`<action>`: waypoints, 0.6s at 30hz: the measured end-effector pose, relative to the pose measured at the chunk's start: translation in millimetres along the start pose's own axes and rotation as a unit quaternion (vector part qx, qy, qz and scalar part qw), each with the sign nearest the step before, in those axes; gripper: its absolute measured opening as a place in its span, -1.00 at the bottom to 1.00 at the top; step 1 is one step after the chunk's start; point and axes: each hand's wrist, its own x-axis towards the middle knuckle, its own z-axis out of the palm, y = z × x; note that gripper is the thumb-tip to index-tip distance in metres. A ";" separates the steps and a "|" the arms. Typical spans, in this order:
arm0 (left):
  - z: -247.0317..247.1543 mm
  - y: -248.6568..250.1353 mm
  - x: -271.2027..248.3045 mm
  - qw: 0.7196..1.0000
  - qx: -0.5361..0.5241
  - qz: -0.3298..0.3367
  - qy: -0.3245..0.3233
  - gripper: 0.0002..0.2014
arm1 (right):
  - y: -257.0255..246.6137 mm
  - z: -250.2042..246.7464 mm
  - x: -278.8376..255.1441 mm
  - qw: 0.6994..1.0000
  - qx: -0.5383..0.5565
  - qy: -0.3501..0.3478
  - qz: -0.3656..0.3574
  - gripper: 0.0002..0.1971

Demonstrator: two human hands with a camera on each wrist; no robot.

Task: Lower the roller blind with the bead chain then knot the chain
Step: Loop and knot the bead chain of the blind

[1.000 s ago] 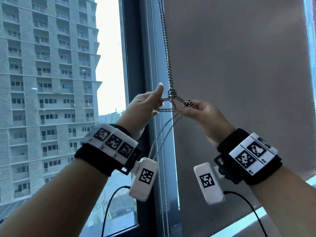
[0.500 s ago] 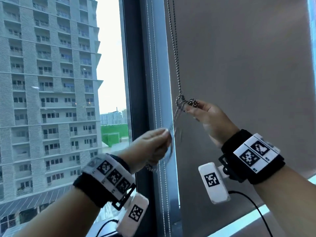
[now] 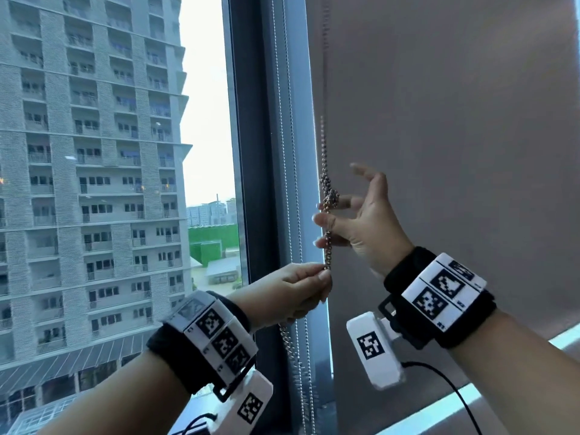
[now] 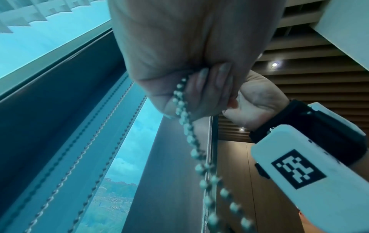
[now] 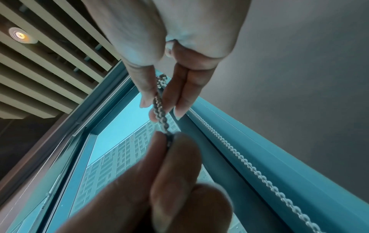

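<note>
A metal bead chain (image 3: 324, 146) hangs doubled along the left edge of the lowered grey roller blind (image 3: 439, 152). A tight knot (image 3: 330, 196) of beads sits in it at about mid height. My right hand (image 3: 323, 227) is just under the knot; thumb and two fingers lightly pinch the doubled chain (image 5: 159, 110), and the other fingers are spread upward. My left hand (image 3: 324, 274) is lower and pinches the same chain between thumb and curled fingers. The slack chain (image 4: 191, 135) trails down out of the left fist (image 4: 199, 88).
A second bead chain (image 3: 287, 152) runs down the grey window frame left of the blind. A dark mullion (image 3: 251, 120) separates it from the glass, with a high-rise outside. A pale sill (image 3: 502, 387) lies at lower right. Black cables hang from both wrist cameras.
My left hand dropped from knot height down along the chain. The open loop has drawn into a compact knot. My right hand's fingers have spread and now sit below the knot.
</note>
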 end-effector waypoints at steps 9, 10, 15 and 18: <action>-0.6 1.6 2.8 0.998 0.068 -0.006 -0.012 -0.68 | -7.6 1.1 -5.2 0.906 -0.340 -0.085 -0.236 -0.36; -1.7 2.9 2.5 0.997 0.075 -0.001 -0.017 -0.69 | -6.0 0.0 -3.6 0.887 -0.371 -0.101 -0.255 -0.36; -15.3 29.0 -3.6 0.994 0.081 0.066 -0.040 -0.71 | 7.5 -14.2 11.6 0.792 -0.505 -0.150 -0.309 -0.54; -34.2 48.2 -6.0 0.993 0.054 0.107 0.003 -0.70 | 9.0 -21.0 14.9 0.776 -0.532 -0.125 -0.313 -0.76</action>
